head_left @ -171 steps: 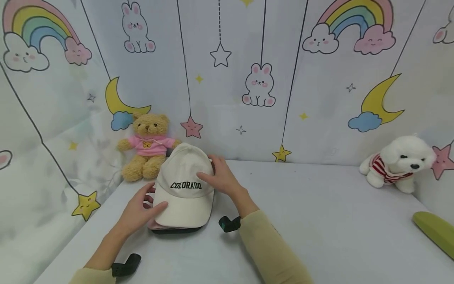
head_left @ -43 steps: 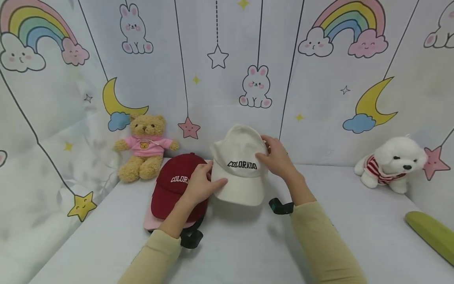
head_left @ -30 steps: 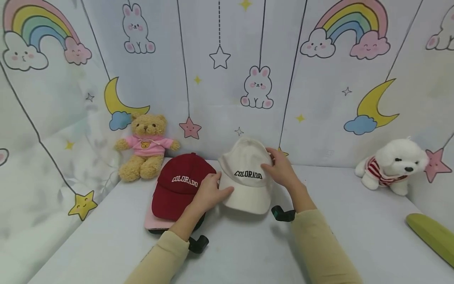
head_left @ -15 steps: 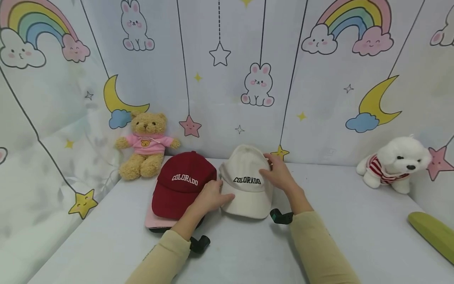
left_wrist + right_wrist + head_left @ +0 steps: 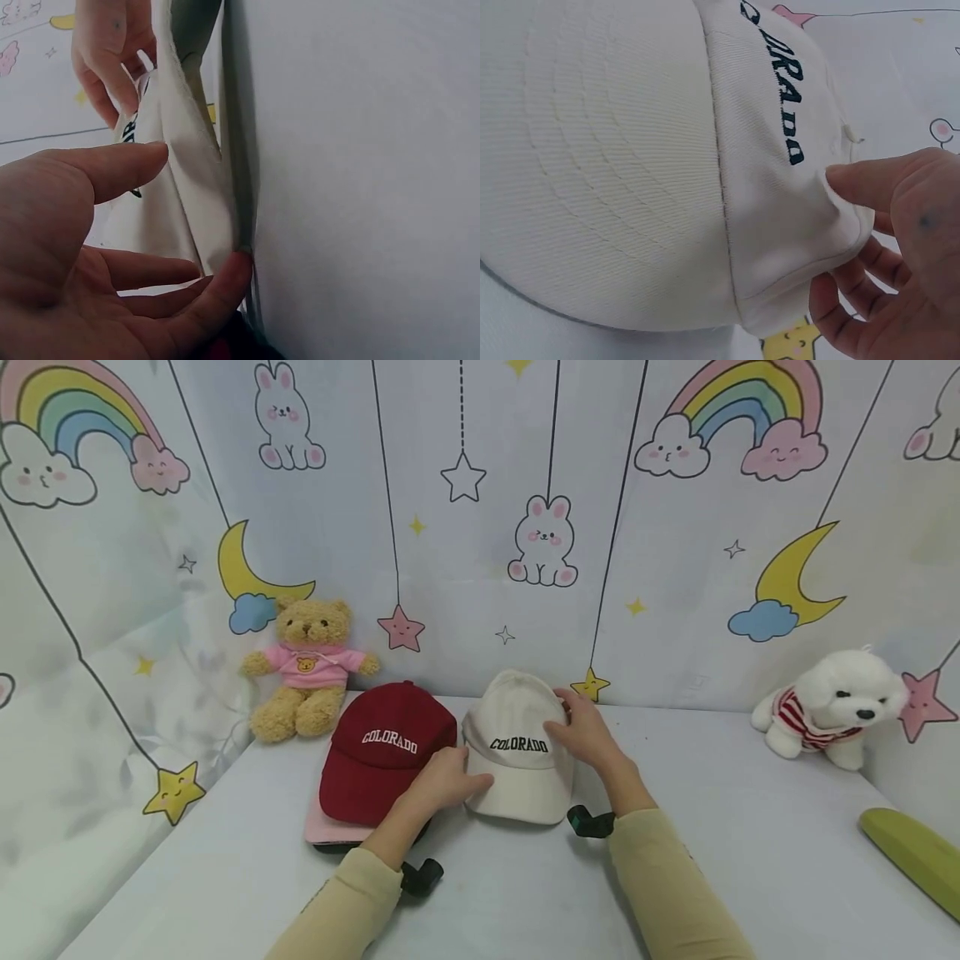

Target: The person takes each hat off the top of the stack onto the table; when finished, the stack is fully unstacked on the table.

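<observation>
A white baseball cap (image 5: 517, 789) with dark "COLORADO" lettering lies at mid table, brim toward me. My left hand (image 5: 447, 779) rests at its left edge, thumb over the brim; in the left wrist view its fingers (image 5: 161, 271) are loosely extended along the cap's side. At the crown's right side, my right hand (image 5: 588, 732) pinches the fabric, thumb on top and fingers behind the edge; the right wrist view shows the thumb denting the crown (image 5: 787, 217). To the left, a dark red cap (image 5: 375, 785) sits on a pink cap (image 5: 330, 831), a black edge beneath.
A teddy bear (image 5: 307, 668) in a pink hoodie sits at the back left. At the right stand a white plush dog (image 5: 840, 710) and a green object (image 5: 911, 856) by the table edge. A patterned backdrop (image 5: 465, 552) rises behind the white table (image 5: 712, 827).
The white cap has come off the top of the stack, moved right and lowered onto the table, uncovering the red cap. Over the last half second the hands have barely moved.
</observation>
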Motion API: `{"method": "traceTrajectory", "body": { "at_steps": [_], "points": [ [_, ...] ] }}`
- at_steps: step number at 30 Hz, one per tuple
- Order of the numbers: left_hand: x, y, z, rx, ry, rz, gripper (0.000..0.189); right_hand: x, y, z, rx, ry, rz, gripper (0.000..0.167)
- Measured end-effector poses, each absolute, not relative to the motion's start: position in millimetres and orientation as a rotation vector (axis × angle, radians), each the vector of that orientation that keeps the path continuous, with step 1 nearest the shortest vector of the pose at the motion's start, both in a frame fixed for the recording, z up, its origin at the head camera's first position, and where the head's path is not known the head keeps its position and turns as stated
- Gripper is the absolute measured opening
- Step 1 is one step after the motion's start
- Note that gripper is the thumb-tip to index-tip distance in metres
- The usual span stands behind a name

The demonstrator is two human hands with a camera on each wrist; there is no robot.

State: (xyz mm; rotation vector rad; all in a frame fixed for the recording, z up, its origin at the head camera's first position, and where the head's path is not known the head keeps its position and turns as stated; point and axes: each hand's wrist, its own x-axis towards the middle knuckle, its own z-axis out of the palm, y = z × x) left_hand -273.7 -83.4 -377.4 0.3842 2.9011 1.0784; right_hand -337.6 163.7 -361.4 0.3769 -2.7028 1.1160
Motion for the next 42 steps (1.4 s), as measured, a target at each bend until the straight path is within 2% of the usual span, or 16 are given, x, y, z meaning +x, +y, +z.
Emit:
{"method": "traceTrajectory", "body": {
  "at_steps": [3,14,24,42],
  "points": [
    [-273,-83,-376,0.393,2.9,1.079,0.055,-335,164,-359,0.368,-2.715,1.092,0.061],
    [-265,-91,-368,0.367,2.867,1.27,0.066,-324,165,-350,0.4,-2.752,1.036,0.074],
    [-258,-103,-367,0.534,2.892,1.426,0.066,-311,159,-348,0.52,-2.833,0.827,0.081],
    [-229,-132,-359,0.619,2.841,1.549,0.072,-301,144,-368,0.534,-2.858,0.697,0.079]
  ]
}}
